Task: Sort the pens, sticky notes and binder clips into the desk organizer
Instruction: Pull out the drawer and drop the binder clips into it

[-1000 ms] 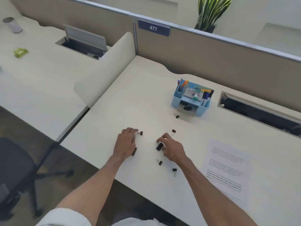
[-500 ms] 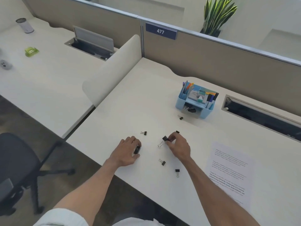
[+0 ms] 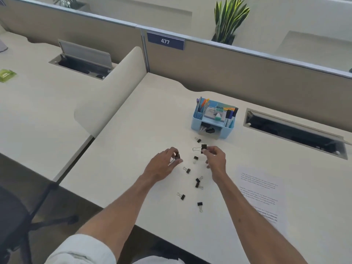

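A light blue desk organizer [image 3: 196, 124] stands at the back of the desk, with pens and sticky notes in its upper slots and binder clips in its open front drawer [image 3: 207, 130]. My left hand [image 3: 162, 166] pinches a black binder clip [image 3: 177, 156] just above the desk. My right hand [image 3: 216, 159] holds a larger black binder clip [image 3: 203, 148] by its body, wire handles pointing left. Several small black binder clips lie loose between and below my hands, among them one [image 3: 187, 170] near my left hand and one [image 3: 198, 140] close to the organizer.
A printed sheet of paper [image 3: 262, 199] lies on the desk at the right. An open cable tray [image 3: 293, 130] sits right of the organizer. A rounded divider panel [image 3: 114, 92] bounds the desk's left side. An office chair [image 3: 17, 221] stands at the lower left.
Both hands have lifted off the desk, each with a binder clip. The right hand has moved toward the organizer. The view has shifted, so more loose clips show near the front edge.
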The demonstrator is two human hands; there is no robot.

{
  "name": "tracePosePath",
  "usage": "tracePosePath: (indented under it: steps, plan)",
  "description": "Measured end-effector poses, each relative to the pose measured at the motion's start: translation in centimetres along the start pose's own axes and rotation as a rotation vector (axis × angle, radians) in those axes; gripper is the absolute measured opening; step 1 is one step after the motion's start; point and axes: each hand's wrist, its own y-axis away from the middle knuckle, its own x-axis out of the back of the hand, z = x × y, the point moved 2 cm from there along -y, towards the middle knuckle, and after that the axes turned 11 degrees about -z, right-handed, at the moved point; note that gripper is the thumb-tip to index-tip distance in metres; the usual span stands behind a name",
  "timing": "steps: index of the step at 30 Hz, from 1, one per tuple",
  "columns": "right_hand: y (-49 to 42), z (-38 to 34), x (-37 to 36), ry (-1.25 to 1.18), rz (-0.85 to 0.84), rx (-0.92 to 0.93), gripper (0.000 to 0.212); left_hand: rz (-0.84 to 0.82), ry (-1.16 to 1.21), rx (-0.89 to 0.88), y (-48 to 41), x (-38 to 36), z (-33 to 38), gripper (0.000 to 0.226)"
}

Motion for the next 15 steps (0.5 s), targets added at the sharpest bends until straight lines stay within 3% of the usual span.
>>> tracePosePath:
  steps: [8, 15]
  plan:
    - [-4.2, -4.8, 2.9, 0.125, 0.276, 0.012, 0.025, 0.096, -0.209, -0.180, -8.1, 1.5, 5.0, 0.044]
    - [-7.1, -6.7, 2.7, 0.372, 0.361, 0.011, 0.018, 0.115, -0.220, -0.206, -12.6, 2.6, 6.5, 0.046]
